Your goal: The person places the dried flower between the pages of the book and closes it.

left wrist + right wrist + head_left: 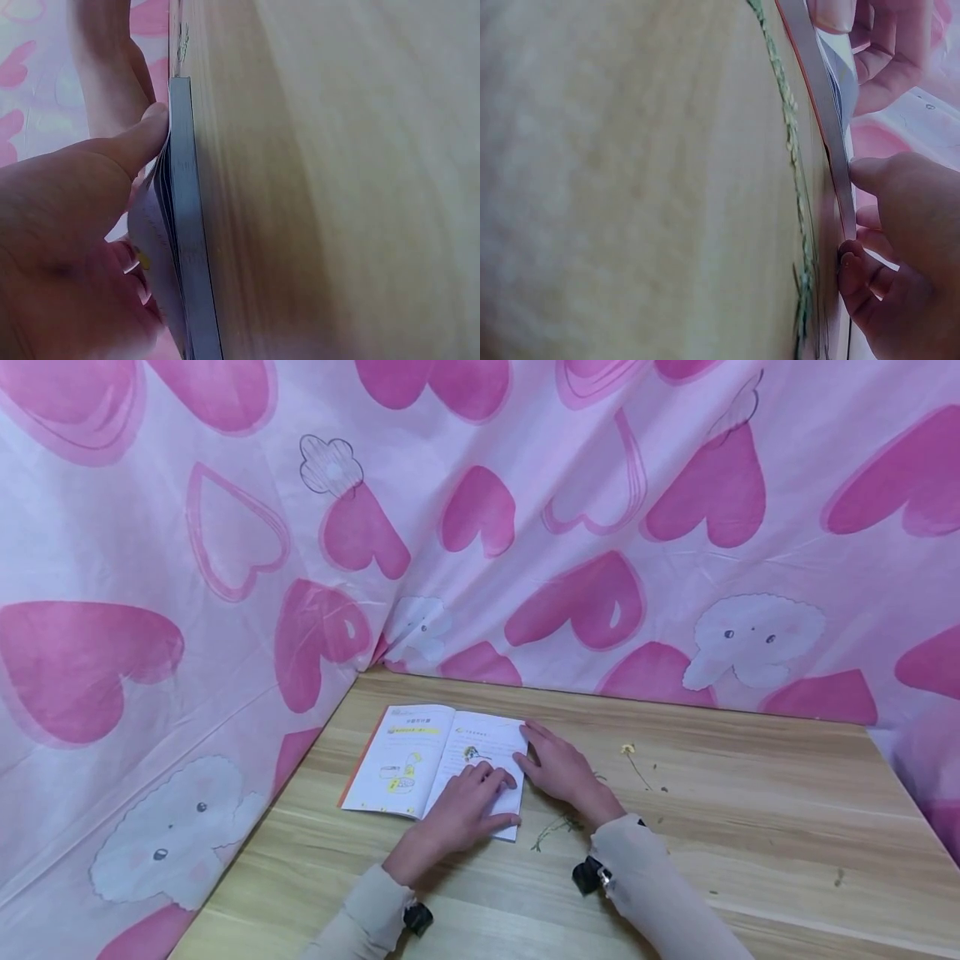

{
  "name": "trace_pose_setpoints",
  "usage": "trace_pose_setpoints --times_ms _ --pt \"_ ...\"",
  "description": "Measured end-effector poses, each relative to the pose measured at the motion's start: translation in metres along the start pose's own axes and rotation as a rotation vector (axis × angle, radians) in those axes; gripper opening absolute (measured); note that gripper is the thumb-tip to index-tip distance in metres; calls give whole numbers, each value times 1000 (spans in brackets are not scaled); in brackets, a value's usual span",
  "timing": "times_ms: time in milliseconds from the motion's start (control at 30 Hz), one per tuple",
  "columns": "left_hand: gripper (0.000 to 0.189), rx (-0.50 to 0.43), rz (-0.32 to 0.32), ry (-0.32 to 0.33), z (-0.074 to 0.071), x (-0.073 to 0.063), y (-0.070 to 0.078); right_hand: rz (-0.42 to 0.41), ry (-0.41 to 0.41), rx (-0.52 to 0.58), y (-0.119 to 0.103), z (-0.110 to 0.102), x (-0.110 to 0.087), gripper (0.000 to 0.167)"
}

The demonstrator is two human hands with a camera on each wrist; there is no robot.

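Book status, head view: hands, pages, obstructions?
Left hand on right page. Right hand touching its right edge. Book open on table. Green sprig nearby, off the pages.

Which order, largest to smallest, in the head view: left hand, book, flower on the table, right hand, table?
1. Table
2. Book
3. Left hand and right hand: look alike, so unranked
4. Flower on the table

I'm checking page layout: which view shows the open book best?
The head view: the open book lies spread with both facing pages visible, though the left hand covers part of one. Both wrist views show mainly its edge, with slivers of page.
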State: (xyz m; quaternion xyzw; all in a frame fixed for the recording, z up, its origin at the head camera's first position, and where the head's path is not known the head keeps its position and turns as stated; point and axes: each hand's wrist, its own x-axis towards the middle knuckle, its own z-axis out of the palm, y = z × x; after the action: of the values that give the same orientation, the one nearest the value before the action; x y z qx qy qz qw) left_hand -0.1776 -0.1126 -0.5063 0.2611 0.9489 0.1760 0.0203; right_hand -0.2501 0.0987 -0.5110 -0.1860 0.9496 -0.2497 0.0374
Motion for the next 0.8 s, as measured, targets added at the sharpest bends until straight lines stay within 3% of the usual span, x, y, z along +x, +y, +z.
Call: trace_pose_setpoints --times_ms 267,567,800 --pt "47 -9 72 36 -3 -1 0 -18 0 1 1 -2 -1 68" --pt "56 20 51 -20 -7 0 5 -34 24 22 4 -1 -2 68" --pt "50 10 55 -9 -7 0 6 -26 20 67 7 1 -1 63"
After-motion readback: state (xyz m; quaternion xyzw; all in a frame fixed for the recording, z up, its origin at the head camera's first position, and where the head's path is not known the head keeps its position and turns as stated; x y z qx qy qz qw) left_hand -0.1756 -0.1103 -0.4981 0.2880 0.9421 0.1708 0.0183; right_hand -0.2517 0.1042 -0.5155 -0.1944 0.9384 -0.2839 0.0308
